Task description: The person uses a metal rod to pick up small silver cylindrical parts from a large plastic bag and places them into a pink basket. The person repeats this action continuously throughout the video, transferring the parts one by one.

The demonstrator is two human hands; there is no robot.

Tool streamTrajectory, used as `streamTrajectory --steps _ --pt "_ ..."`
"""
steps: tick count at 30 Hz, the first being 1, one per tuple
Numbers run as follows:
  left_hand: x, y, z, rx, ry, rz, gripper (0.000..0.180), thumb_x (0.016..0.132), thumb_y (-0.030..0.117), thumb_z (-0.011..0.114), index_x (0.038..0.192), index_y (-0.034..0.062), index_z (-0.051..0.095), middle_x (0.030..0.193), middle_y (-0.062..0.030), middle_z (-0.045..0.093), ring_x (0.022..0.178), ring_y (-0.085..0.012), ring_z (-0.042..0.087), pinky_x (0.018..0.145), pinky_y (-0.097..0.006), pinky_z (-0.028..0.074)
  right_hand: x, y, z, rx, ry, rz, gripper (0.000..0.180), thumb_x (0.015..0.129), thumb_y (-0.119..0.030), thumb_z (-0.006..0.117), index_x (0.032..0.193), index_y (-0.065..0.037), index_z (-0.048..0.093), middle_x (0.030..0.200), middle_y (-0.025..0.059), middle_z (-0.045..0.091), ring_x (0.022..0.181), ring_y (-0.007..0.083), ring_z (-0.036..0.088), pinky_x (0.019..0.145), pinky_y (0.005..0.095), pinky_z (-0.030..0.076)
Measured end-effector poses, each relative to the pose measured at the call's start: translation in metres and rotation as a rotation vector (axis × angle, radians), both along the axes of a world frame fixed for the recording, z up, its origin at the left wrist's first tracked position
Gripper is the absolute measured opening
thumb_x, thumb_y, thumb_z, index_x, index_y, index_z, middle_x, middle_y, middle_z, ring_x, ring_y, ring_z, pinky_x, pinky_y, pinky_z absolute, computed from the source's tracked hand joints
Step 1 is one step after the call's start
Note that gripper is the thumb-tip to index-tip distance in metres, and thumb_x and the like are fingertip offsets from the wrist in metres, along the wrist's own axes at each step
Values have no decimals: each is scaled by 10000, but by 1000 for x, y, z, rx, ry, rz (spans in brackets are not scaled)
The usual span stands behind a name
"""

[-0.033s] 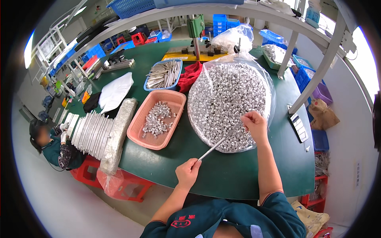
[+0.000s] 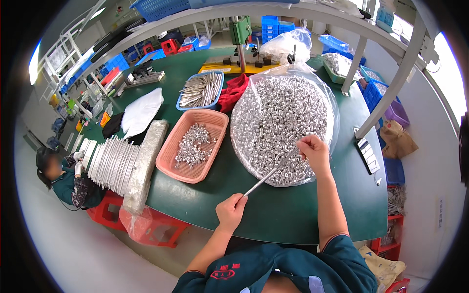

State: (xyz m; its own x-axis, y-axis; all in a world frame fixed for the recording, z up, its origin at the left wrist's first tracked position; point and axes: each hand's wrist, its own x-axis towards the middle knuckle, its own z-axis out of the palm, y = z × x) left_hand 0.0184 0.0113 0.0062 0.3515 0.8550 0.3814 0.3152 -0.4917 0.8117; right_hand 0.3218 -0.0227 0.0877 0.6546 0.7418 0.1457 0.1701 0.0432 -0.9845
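My left hand (image 2: 230,211) is closed around the lower end of a thin metal rod (image 2: 261,181). The rod slants up and to the right, over the near edge of a wide, round heap of small silvery metal sleeves (image 2: 290,112) lined with clear plastic. At the rod's upper end, my right hand (image 2: 313,150) pinches with thumb and fingertips; whatever lies between them is too small to make out. To the left of the heap sits a pink plastic basket (image 2: 167,163) with a smaller pile of similar metal pieces (image 2: 193,146).
Behind the pink basket, a blue basket (image 2: 219,101) of metal rods stands beside a red cloth (image 2: 233,93). Stacked rods (image 2: 115,163) lie left, near a seated person (image 2: 66,180). A phone (image 2: 367,155) rests at right. A shelf beam (image 2: 205,19) crosses above the green table (image 2: 273,222).
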Motion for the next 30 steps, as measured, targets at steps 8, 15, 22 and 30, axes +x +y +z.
streamTrajectory --steps 8,15,22,30 --pt "-2 0 -4 -34 -25 -17 108 880 143 732 882 39 704 600 -57 579 505 -130 530 503 -266 417 -6 1 -8 36 256 230 99 875 -63 728 897 -13 646 712 3 609 570 81 544 530 236 466" --pt "-3 -2 0 -130 -74 -14 130 919 119 703 915 -9 682 653 6 549 593 -55 472 552 -225 398 -18 -6 9 -302 -149 405 155 842 -142 741 949 -34 713 747 46 656 686 165 635 630 306 508" --pt "-3 -2 4 -158 -52 -18 135 923 128 700 922 -7 688 669 2 569 604 -54 485 560 -225 407 -15 -23 10 -497 -981 241 275 766 -141 747 1040 -145 724 1017 89 652 899 301 669 804 411 539" --pt "-2 0 1 -97 -70 13 122 899 146 720 895 25 703 608 -30 567 528 -83 507 517 -238 409 -40 -2 -15 -545 -1088 120 185 794 -88 681 969 -125 726 921 96 614 811 307 659 751 419 543"
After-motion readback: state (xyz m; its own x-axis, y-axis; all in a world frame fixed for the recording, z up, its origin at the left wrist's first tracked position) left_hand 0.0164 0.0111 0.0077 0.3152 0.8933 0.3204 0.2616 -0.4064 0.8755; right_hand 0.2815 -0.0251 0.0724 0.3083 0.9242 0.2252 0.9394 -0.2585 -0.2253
